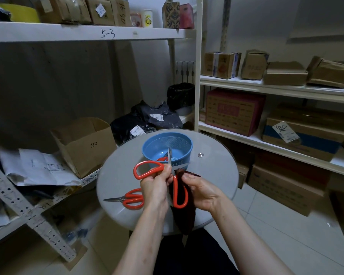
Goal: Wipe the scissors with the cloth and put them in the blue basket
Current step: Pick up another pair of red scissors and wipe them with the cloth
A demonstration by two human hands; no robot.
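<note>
The left hand (156, 187) pinches the open scissors (147, 163) while the right hand (202, 190) rubs a blade with the gripped cloth (184, 219); next, close them and drop them in the blue basket (185, 157) at twelve o'clock.

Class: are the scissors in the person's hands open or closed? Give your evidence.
Open. The held scissors have blades spread, one pointing up, one right; handle loops splayed apart.

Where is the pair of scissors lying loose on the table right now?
Head view: the loose scissors lie flat on the glass table, near left, just beside the left hand, blades pointing left, nearer than the blue basket.
</note>
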